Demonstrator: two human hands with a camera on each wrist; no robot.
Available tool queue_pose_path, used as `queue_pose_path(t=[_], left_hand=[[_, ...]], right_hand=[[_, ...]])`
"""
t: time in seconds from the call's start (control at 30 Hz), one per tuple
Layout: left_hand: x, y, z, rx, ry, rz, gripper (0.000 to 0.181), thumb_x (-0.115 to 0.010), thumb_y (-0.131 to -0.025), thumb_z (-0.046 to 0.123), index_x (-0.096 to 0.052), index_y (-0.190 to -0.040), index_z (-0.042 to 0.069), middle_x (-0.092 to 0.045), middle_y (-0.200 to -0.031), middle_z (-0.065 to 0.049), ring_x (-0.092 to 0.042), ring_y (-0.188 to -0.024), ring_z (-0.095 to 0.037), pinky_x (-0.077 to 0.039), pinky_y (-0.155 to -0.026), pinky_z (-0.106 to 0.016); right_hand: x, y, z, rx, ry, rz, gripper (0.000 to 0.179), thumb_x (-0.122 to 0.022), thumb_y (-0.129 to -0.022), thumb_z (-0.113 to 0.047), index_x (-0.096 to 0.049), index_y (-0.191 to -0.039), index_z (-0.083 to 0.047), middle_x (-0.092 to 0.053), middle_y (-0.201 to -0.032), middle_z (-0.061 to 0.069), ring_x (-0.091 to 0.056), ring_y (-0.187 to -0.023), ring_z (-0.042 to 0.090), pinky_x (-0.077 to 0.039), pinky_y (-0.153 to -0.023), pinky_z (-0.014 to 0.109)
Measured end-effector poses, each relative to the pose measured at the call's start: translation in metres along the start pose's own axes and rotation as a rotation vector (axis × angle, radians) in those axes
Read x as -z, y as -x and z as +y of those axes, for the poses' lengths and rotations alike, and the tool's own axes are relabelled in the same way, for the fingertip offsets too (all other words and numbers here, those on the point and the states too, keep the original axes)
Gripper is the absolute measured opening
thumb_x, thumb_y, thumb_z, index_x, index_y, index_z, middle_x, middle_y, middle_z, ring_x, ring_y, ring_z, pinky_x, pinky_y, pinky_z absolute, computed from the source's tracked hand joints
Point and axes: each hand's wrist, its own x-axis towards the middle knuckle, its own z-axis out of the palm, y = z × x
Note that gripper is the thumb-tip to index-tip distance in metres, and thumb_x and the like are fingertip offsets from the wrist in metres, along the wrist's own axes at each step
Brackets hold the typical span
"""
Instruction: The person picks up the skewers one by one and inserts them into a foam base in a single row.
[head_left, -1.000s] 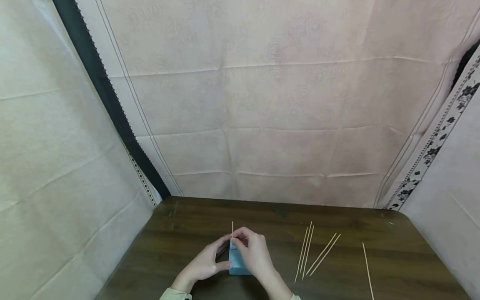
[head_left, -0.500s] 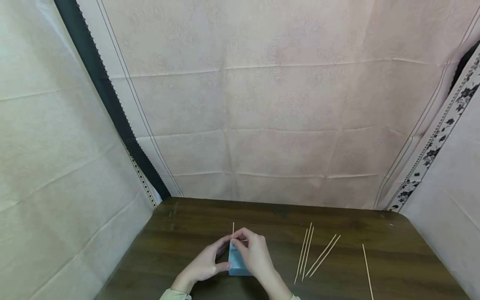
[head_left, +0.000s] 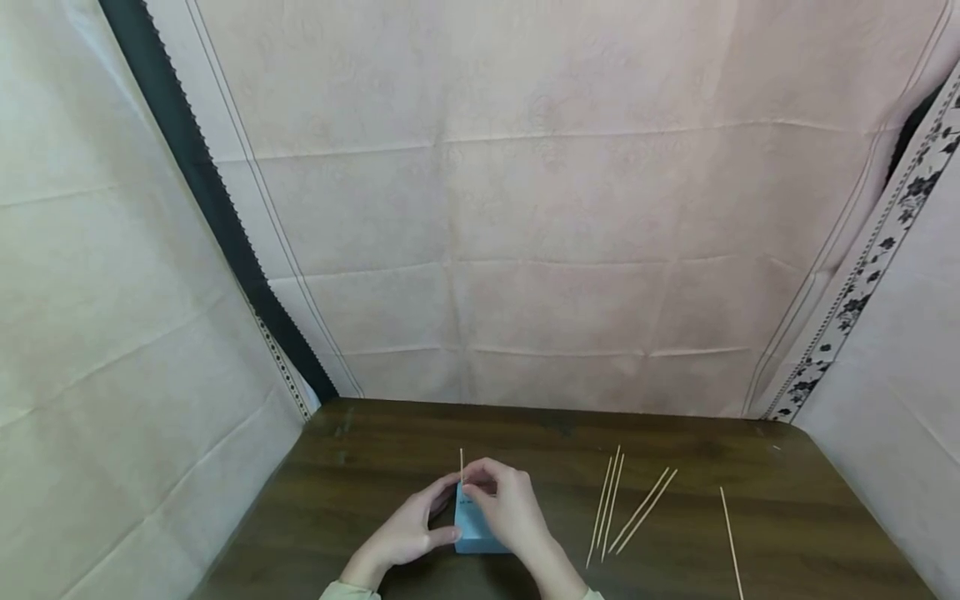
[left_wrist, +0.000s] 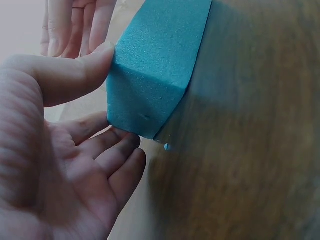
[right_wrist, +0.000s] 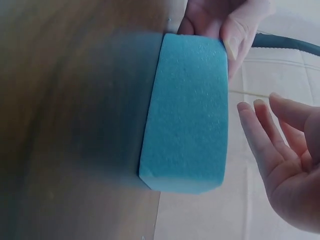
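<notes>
A blue foam block (head_left: 480,533) lies on the dark wooden table, its speckled surface filling much of both wrist views. My left hand (head_left: 408,527) holds it from the left, with the thumb (left_wrist: 92,67) against one edge and the other fingers around the near corner. A thin wooden stick (head_left: 462,463) stands upright at the block's far left corner. Thumb and index finger of my right hand (head_left: 512,508) pinch this stick low down, close above the block. Seen from the right wrist, the stick (right_wrist: 250,93) runs from the block's face to the right thumb.
Several loose wooden sticks (head_left: 606,508) lie on the table right of the block, two of them slanted as a pair (head_left: 643,510). Another stick (head_left: 731,537) lies alone farther right. Pale cloth (head_left: 525,250) hangs behind the table's back edge and along both sides.
The head view has shifted slightly. Both hands and the block keep nearly the same places. A short pale line between the right thumb and index finger, seen earlier, no longer shows.
</notes>
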Motion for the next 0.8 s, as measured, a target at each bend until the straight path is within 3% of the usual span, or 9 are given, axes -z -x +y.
queue_pose_path(t=[0.27, 0.8], left_hand=[[-0.001, 0.000, -0.003, -0.002, 0.014, -0.002, 0.081, -0.077, -0.099, 0.019, -0.033, -0.165, 0.001, -0.036, -0.168, -0.023, -0.037, -0.153, -0.039, -0.035, -0.123, -0.055], [0.000, -0.002, -0.001, 0.077, -0.002, 0.010, 0.085, -0.079, -0.098, 0.017, -0.032, -0.166, 0.000, -0.032, -0.170, -0.026, -0.035, -0.154, -0.044, -0.033, -0.122, -0.062]], right_hand=[[0.014, 0.001, -0.001, -0.033, -0.044, -0.037, 0.019, -0.079, -0.097, -0.006, -0.078, -0.115, -0.012, -0.079, -0.105, 0.005, -0.074, -0.093, 0.013, -0.063, -0.084, 0.031], [0.062, 0.006, 0.017, -0.093, -0.041, -0.068, 0.020, -0.080, -0.099, -0.016, -0.077, -0.119, -0.014, -0.078, -0.112, 0.009, -0.074, -0.096, 0.017, -0.064, -0.083, 0.035]])
